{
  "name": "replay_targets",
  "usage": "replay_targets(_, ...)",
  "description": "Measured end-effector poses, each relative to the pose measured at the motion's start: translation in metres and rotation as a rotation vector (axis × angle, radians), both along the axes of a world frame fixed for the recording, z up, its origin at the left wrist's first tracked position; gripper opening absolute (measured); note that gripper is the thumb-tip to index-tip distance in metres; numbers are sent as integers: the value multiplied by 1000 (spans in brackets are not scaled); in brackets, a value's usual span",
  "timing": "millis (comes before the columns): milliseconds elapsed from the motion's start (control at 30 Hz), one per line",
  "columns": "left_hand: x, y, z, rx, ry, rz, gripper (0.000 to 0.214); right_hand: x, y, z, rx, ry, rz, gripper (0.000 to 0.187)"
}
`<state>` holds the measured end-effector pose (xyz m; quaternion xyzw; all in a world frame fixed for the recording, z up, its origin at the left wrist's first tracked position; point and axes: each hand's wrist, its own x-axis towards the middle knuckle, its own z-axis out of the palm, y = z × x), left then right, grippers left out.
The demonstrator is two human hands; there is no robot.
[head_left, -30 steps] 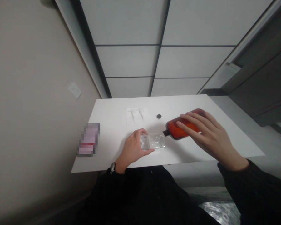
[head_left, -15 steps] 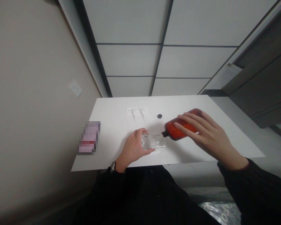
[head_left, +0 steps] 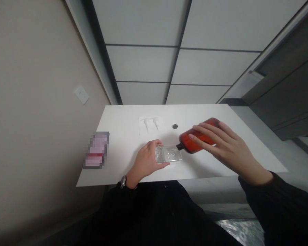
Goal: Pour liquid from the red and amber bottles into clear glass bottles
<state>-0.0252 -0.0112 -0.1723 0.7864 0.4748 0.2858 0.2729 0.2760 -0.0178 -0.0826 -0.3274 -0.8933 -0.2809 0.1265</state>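
My left hand (head_left: 146, 160) is closed around the left end of a clear plastic box (head_left: 173, 153), thumb along its near side and fingers at the far side. The box has two compartments and shiny clear contents I cannot make out. My right hand (head_left: 226, 147) grips an amber bottle (head_left: 192, 140) from above, its fingers wrapped over the body. The bottle is tilted, with its dark neck pointing left and down at the right edge of the box. A stream of liquid cannot be made out.
On the white table (head_left: 123, 150) lie a small dark cap (head_left: 175, 126) and, left of it, a white sheet (head_left: 143, 131) carrying two white pieces (head_left: 156, 123). A blurred-out pink object (head_left: 97, 147) rests at the left edge. A wall with a socket (head_left: 81, 95) bounds the left.
The bottle's neck has shifted slightly left over the box's edge, my right hand moving with it. My left hand keeps its hold on the box. The camera view has shifted a little.
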Motion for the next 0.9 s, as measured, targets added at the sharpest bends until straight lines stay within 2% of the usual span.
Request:
replay_targets(467, 0, 0, -4, 19, 6, -10, 73, -4, 1, 4, -19, -69, 12, 88)
replay_targets(900, 1, -1, -3, 23, 32, -8, 74, -10, 3, 7, -22, -109, 44, 66)
